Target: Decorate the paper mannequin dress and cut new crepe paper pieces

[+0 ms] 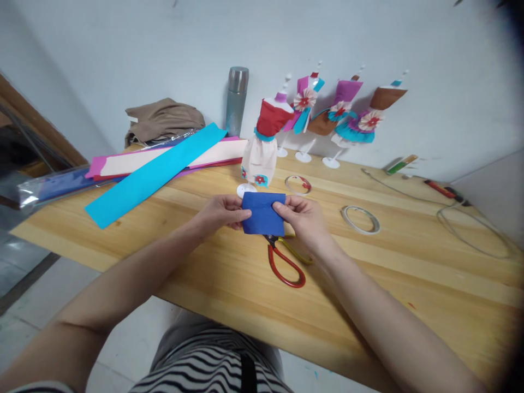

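A small dark blue piece of paper or fabric (262, 214) is held up above the table between both hands. My left hand (225, 213) pinches its left edge, thumb in front. At its right edge my right hand (301, 215) grips it with thumb and fingers. Scissors with a red and a yellow handle (286, 267) lie just below, their blades hidden behind the blue piece. Right behind it stands a small dress form (266, 142) with a red top and a pale skirt, on a white round base.
Three more dressed forms (341, 117) stand along the wall. Tape rolls (361, 220) lie right, with a cable and a red cutter (440, 189) beyond. Left are a turquoise strip (155, 176), other coloured strips, a brown cloth (164, 121) and a flask (236, 103).
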Tool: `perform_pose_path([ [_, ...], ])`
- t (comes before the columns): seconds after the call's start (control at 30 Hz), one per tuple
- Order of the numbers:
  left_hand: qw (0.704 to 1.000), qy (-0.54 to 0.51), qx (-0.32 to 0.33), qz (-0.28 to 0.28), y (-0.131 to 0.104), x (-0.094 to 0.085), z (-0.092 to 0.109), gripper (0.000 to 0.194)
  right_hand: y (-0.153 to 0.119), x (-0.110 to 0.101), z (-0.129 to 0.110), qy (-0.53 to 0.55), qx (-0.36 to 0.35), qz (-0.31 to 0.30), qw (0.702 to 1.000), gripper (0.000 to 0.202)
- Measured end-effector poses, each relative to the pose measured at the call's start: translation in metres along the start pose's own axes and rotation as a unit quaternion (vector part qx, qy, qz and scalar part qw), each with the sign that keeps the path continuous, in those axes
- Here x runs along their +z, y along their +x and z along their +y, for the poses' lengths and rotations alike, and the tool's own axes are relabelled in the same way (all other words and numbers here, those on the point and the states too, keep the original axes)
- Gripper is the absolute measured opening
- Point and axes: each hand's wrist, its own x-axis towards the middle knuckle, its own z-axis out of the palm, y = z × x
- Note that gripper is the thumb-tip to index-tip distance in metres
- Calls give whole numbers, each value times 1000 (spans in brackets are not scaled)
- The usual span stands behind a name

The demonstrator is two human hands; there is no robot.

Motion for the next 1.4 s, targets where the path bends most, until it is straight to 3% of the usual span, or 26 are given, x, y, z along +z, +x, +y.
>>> perform_pose_path([
  [0.2, 996, 50, -57, -41, 3, -3, -5, 46, 1, -1, 2, -3, -32, 8, 999, 33],
  [0.4, 995, 78, -50, -43, 2, -7, 4, 44, -1, -1, 1, -31, -70, -5, 997, 36],
  [0.6, 999, 31, 5, 33, 1, -4, 5, 39, -3, 1, -2, -30, -64, -16, 997, 38],
  [1.0, 994, 50, 38, 89, -5, 4, 10, 28, -1, -3, -5, -59, -65, -24, 996, 43],
  [1.2, 990, 70, 50, 112, -7, 8, 14, 22, -6, 0, -13, -51, -35, -11, 998, 33],
  [1.4, 991, 41, 55, 111, -7, 8, 13, 25, -7, 1, -19, 11, 62, -27, 998, 36],
])
